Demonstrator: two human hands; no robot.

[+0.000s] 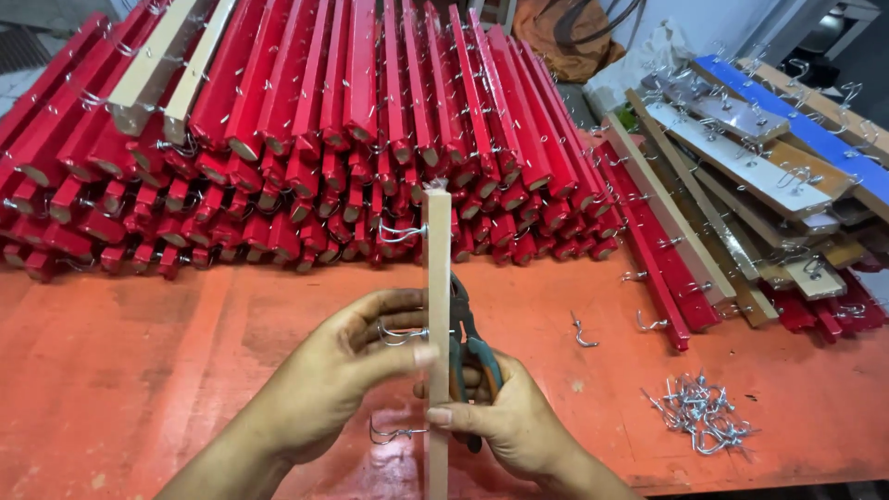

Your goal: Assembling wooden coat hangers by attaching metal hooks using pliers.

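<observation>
Bare matt wooden strip (437,306), shiny metal wire hooks (699,414), glossy red-painted slats (306,120).

Bright, even overhead light, colours punchy and clear.
Soft shadows pool under the hands (417,389) at the lower centre; the upper right corner falls dim, the frame edges bow slightly, focus crisp throughout.

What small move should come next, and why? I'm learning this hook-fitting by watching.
Probably tighten the middle hook with the pliers: the left hand steadies the wooden strip beside that hook, and the right hand holds the pliers against the strip.
</observation>
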